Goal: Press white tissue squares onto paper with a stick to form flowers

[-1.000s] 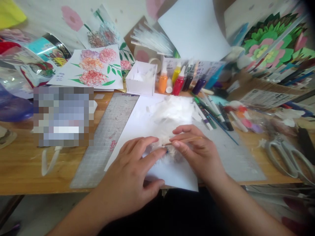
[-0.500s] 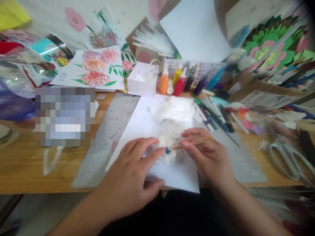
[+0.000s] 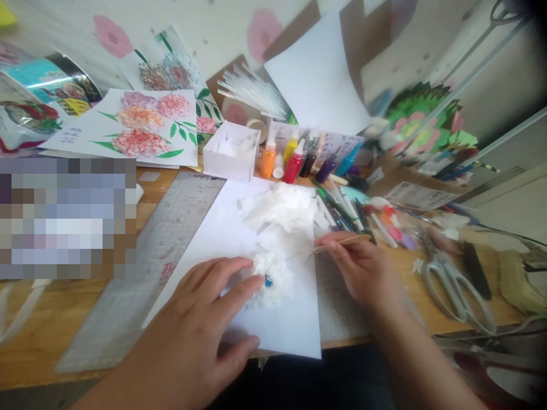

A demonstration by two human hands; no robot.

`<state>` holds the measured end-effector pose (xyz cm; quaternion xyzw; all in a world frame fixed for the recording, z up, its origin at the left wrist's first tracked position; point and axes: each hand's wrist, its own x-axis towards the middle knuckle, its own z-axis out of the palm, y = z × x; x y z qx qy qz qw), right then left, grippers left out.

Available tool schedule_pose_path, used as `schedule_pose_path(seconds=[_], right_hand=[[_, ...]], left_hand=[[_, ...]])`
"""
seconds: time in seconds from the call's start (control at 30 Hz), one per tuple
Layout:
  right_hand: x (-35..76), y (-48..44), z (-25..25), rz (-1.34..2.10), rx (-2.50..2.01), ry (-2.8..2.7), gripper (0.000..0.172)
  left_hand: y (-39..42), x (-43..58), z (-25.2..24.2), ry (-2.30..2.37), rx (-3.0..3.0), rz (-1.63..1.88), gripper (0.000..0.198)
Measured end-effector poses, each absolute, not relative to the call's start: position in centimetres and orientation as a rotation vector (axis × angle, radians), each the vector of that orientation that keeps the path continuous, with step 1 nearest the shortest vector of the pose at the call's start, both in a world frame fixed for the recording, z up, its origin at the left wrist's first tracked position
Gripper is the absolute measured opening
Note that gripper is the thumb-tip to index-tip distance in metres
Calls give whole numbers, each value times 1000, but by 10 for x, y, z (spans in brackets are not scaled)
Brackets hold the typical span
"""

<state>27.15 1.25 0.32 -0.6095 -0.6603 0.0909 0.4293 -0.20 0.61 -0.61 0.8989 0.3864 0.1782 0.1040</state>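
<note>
Your left hand (image 3: pixel 205 307) with fingers spread, fingertips at the fluffy white clump (image 3: pixel 276 290), blue spot (image 3: pixel 268 280) in it, on white paper (image 3: pixel 217 228), your right hand (image 3: pixel 361 267) pinching a thin wooden tool (image 3: pixel 359 239)

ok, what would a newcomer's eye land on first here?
Probably the blue spot in the white fluff, right by the left hand's fingertips. Next, likely the bright bottles lined up behind the sheet, then the flower picture further left. The right hand holds a thin stick.
</note>
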Motion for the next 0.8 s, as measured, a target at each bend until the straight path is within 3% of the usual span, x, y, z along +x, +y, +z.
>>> schedule_pose_path(seconds=[0.4,0.63,0.8], right_hand=[[275,8,2,-14,-1693,-1624,23],[273,6,1,149,-1561,-1795,17],[278,11,3,3,-1608,-1713,19]], left_hand=[[6,-2,-4,1131,2632,509,53],[5,-1,-2,1136,2605,531,51],[3,3,1,1165,2569,576,49]])
